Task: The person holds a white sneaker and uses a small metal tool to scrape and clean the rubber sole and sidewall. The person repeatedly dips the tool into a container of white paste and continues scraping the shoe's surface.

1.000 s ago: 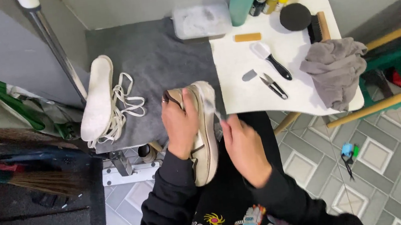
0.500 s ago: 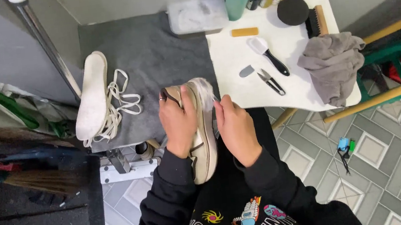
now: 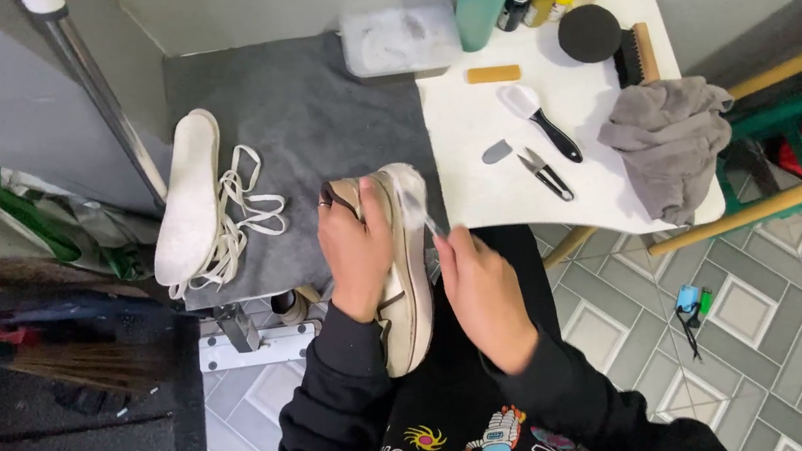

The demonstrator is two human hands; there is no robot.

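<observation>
Cream canvas shoe (image 3: 402,256) is held over the lap, gripped around its upper by the left hand (image 3: 357,251). A small brush (image 3: 426,215) is pinched in the right hand (image 3: 481,287) against the toe. Laces (image 3: 240,209) and white insole (image 3: 186,195) are already removed onto the grey mat (image 3: 328,113); scrubbing appears unfinished.
</observation>
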